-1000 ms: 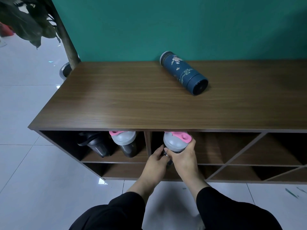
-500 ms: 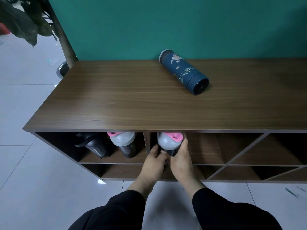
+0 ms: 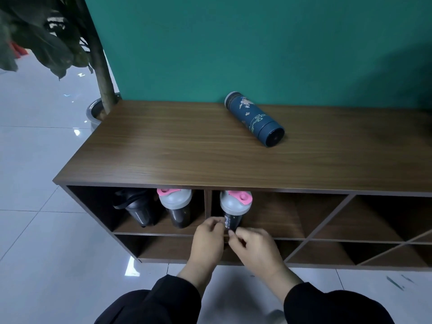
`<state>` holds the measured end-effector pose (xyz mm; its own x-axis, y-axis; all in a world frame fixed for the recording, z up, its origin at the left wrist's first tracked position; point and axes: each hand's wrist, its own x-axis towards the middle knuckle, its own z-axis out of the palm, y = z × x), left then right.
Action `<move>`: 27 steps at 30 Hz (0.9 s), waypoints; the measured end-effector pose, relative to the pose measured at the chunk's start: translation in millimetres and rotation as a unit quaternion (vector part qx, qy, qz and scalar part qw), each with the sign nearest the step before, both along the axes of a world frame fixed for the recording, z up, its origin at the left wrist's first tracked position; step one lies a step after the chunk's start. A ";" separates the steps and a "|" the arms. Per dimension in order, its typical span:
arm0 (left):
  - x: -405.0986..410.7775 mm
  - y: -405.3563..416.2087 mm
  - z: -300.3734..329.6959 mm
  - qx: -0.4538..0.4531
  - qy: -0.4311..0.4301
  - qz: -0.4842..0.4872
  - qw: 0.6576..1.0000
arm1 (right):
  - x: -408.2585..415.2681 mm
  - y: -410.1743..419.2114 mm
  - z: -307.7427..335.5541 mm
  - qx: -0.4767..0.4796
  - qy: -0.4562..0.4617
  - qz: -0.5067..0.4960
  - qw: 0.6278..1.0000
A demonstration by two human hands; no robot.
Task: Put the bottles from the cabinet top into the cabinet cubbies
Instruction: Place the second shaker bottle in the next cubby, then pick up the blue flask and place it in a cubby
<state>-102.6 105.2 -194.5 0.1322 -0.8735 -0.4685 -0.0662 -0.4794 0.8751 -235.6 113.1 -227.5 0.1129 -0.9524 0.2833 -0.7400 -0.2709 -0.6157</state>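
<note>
Step in hand, as judged: seating a shaker bottle (image 3: 235, 208) upright in the second upper cubby (image 3: 275, 213), with the left hand (image 3: 208, 239) and right hand (image 3: 253, 246) at its base, fingertips pinching lightly; whether either grip has released cannot be told. The next move calls for letting go, rising and reaching for the blue flask (image 3: 253, 118) lying on its side on the cabinet top (image 3: 163, 146). Count: 3 bottles in cubbies (1 black bottle (image 3: 138, 206), 2 pink-lidded), 1 on top

Even, soft light; glare on the floor tiles (image 3: 132, 267); cubbies shadowed, edges bowed.
</note>
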 end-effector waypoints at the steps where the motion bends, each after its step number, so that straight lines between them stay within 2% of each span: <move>1: 1.7 2.7 2.3 -0.007 0.006 0.003 1.000 | 0.5 0.8 16.3 -0.078 -0.030 0.011 0.996; 4: 4.7 11.7 11.6 -0.009 0.030 0.009 0.999 | -6.0 -12.3 77.0 -0.228 -0.075 0.000 0.971; 6: 7.3 15.2 13.3 -0.011 0.031 0.014 0.999 | -15.0 -35.2 113.9 -0.249 -0.123 -0.045 0.960; 8: 9.5 16.4 14.8 -0.015 0.039 0.017 0.999 | -26.5 -66.0 135.5 -0.224 -0.154 -0.131 0.953; 11: 10.5 14.6 12.3 -0.020 0.047 0.029 0.998 | -43.7 -116.3 141.1 -0.102 -0.156 -0.232 0.955; 14: 8.1 12.0 5.6 -0.021 0.041 0.023 0.999 | -49.6 -146.8 137.4 0.021 -0.159 -0.248 0.955; 17: 5.6 9.6 1.4 -0.031 0.034 0.017 0.999 | -48.0 -166.0 128.9 0.069 -0.128 -0.242 0.959; 21: 3.9 6.8 -4.8 -0.041 0.020 0.015 0.999 | -43.7 -180.7 121.7 0.031 -0.084 -0.267 0.960; 27: 4.6 5.8 -1.3 -0.053 0.033 0.026 0.998 | -39.1 -147.8 131.2 -0.104 -0.158 -0.244 0.951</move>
